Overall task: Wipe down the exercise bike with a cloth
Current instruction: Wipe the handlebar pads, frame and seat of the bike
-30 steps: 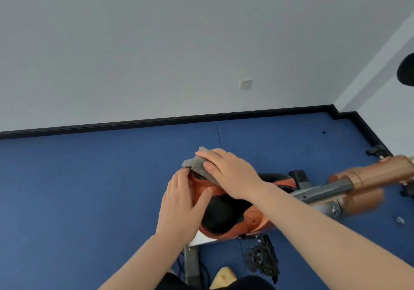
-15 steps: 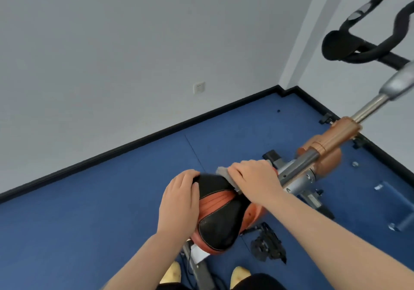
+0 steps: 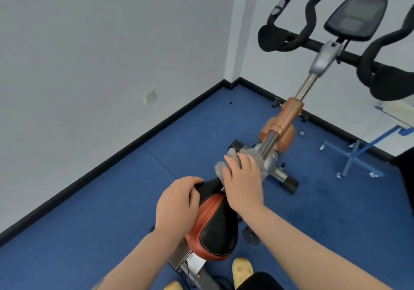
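The exercise bike stands on blue carpet, with an orange and black saddle at lower centre. Its orange and silver post rises to black handlebars and a console at the top right. My left hand grips the left side of the saddle near its nose. My right hand presses a grey cloth with fairly straight fingers onto the frame just ahead of the saddle nose. Most of the cloth is hidden under that hand.
Grey walls meet in a corner behind the bike, with a black skirting board and a wall socket. A blue wheeled stand sits to the right. My yellow slippers show at the bottom by the bike's rear base.
The view has swung up and right, bringing handlebars and console into sight. My right hand has slid the cloth from the saddle's top forward past its nose. My left hand has stayed on the saddle.
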Demonstrator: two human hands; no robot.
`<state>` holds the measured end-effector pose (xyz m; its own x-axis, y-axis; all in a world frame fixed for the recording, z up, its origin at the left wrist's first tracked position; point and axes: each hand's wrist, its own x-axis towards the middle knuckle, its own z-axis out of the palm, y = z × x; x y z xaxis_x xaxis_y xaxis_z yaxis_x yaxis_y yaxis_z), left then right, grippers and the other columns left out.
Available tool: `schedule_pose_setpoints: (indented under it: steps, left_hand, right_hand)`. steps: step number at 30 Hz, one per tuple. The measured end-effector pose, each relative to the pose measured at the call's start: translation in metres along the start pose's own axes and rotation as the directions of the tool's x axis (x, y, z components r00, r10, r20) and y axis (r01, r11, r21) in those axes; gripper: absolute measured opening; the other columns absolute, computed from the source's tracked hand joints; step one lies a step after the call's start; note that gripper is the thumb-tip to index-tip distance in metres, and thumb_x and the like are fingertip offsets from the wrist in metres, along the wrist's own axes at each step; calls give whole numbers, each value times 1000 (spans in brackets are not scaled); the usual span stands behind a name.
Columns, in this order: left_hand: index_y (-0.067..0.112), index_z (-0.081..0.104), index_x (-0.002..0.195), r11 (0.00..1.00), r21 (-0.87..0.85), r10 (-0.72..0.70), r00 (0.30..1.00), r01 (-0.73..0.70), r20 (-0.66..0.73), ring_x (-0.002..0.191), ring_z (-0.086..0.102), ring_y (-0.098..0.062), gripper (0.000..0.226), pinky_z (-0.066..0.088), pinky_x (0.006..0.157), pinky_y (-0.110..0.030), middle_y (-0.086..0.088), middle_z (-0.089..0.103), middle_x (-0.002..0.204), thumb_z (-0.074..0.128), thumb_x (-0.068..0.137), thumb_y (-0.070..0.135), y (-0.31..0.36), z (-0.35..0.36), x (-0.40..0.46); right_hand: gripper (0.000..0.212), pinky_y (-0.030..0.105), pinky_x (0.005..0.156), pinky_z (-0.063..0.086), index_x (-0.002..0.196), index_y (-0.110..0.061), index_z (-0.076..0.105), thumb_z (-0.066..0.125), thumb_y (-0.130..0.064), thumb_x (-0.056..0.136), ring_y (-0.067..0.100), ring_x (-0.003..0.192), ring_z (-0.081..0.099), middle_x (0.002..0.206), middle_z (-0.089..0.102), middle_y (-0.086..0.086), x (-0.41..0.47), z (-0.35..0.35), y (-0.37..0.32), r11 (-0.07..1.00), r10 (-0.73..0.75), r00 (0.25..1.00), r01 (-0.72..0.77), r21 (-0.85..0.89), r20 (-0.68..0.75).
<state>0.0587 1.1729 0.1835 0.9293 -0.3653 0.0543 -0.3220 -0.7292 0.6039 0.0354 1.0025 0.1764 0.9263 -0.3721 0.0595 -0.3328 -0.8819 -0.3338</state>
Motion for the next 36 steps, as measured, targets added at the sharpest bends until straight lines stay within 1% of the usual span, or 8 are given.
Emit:
schedule_pose_setpoints:
  steps: [4, 8, 13, 18, 23, 25, 31, 36]
  left_hand:
    - [35, 66, 108, 1000, -23, 15, 999, -16, -41, 95, 48, 9, 29, 30, 74, -5, 26, 62, 103, 46, 94, 20, -4, 2, 2]
    - [37, 64, 108, 998, -23, 50, 999, -50, -11, 97, 48, 7, 31, 33, 75, -12, 28, 59, 102, 43, 93, 19, -5, 2, 3]
    - [38, 67, 100, 981, -146, 120, 991, -127, -55, 103, 50, 13, 38, 34, 80, -6, 29, 63, 103, 53, 87, 5, -11, -2, 1]
    - [36, 67, 103, 972, -159, 169, 985, -172, -37, 103, 51, 10, 40, 35, 78, -5, 28, 62, 103, 50, 87, 4, -12, -1, 4]
    - [37, 66, 103, 965, -203, 161, 986, -165, -39, 100, 51, 8, 37, 33, 76, -5, 31, 58, 98, 44, 87, 12, -16, 0, 5]
    - [38, 65, 103, 961, -215, 166, 985, -172, -47, 99, 50, 10, 39, 33, 76, -5, 34, 56, 96, 36, 85, 20, -14, -1, 5]
    - [38, 63, 105, 961, -227, 159, 987, -155, -2, 99, 51, 5, 38, 36, 73, -16, 35, 51, 93, 41, 89, 11, -16, 0, 5]
    - [38, 63, 103, 956, -226, 186, 982, -185, -14, 97, 51, 4, 37, 35, 71, -16, 37, 50, 91, 43, 91, 9, -17, -3, 6]
  right_hand:
    - [53, 39, 122, 2, 153, -25, 22, 15, -40, 102, 22, 149, -7, 162, 3, -1, -25, 5, -4, 991, 20, 999, -25, 130, 42]
    - [42, 44, 117, 18, 145, -19, 38, 34, -27, 103, 34, 143, 17, 158, 20, 11, 26, -13, 0, 850, 352, 921, -389, 355, 168]
    - [56, 47, 104, 37, 153, -35, 7, 27, -44, 101, 38, 141, 18, 159, -13, 11, -32, 13, -38, 931, 327, 944, -330, 157, 43]
    - [20, 47, 96, 42, 120, -10, 38, 29, -14, 103, 45, 145, 2, 159, -23, 10, -6, -6, -29, 869, 433, 878, -467, 166, 203]
    - [57, 33, 66, 39, 153, -34, -3, 18, -42, 101, 29, 108, 52, 158, 8, 7, -74, 6, -58, 890, 417, 899, -434, 139, 133]
    - [58, 34, 70, 42, 152, -34, 5, 8, -46, 95, 27, 117, 45, 160, 3, 0, -102, 10, -62, 931, 344, 923, -359, 66, 171]
    - [73, 40, 83, 50, 152, -23, -18, 30, -46, 101, 27, 112, 54, 151, 30, 4, -85, -8, -75, 762, 571, 810, -584, 278, 136]
    - [78, 34, 93, 51, 140, -28, -40, 12, -59, 90, 24, 139, 17, 158, -8, -3, -147, 14, -108, 862, 491, 870, -493, 116, 44]
